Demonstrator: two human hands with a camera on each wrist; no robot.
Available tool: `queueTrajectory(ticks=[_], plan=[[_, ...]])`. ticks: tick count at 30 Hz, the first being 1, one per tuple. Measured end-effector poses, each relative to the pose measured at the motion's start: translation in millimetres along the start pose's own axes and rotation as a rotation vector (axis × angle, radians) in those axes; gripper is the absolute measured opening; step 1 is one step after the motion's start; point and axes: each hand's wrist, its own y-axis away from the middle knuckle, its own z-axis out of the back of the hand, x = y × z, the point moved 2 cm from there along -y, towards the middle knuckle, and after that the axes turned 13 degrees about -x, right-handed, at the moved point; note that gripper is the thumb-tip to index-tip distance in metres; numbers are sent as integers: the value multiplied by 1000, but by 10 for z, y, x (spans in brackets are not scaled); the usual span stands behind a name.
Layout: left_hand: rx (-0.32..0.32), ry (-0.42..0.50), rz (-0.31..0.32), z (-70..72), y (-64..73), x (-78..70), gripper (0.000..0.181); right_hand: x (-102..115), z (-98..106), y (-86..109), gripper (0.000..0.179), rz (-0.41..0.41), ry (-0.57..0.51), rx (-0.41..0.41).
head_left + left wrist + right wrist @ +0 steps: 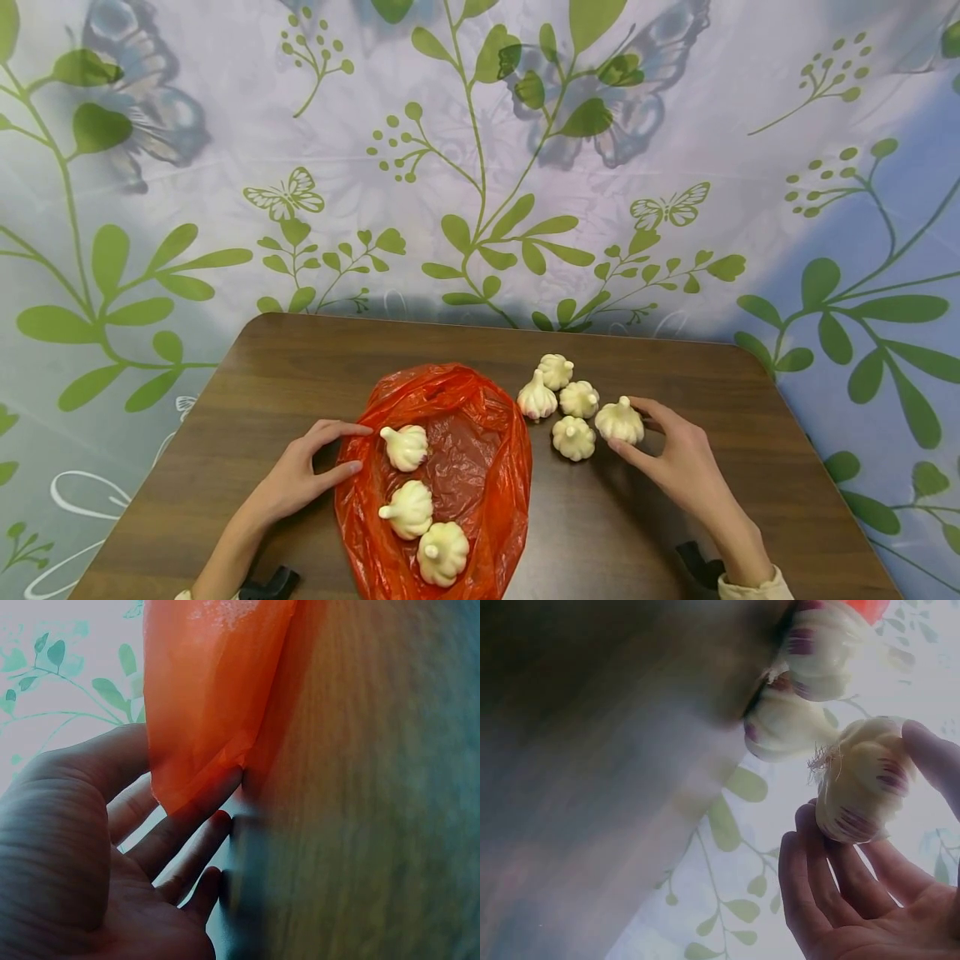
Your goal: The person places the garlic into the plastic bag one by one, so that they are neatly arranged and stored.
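Observation:
A red plastic bag [517,500] lies spread on the table with its mouth facing up. Three white garlic bulbs [442,554] sit inside it. My left hand [300,471] touches the bag's left edge, thumb and fingers spread apart; in the left wrist view the red film [217,682] overlaps its fingertips. With thumb and fingertips, my right hand [686,458] pinches a garlic bulb [619,422] by its sides, stem up. Root hairs and purple streaks show on that bulb [866,780] in the right wrist view. Just left of it, several more bulbs [573,438] stand grouped together.
The brown wooden table [315,358] has rounded far corners. Behind it hangs a cloth backdrop [337,208] printed with green leaves and butterflies. The grouped bulbs lie close to the bag's right rim. A black strap [273,583] sits at the left wrist.

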Motion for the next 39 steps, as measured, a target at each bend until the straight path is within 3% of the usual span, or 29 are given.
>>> queueTrajectory(ticks=[27,33,39], plan=[[-9,5,-6,6,3,-11,43,447,-200,-259,60,104,-71,-14],[-7,2,-6,8,6,-7,43,560,-307,-299,63,124,-80,17],[1,1,0,10,6,-12,42,699,-401,-329,65,87,-122,68]])
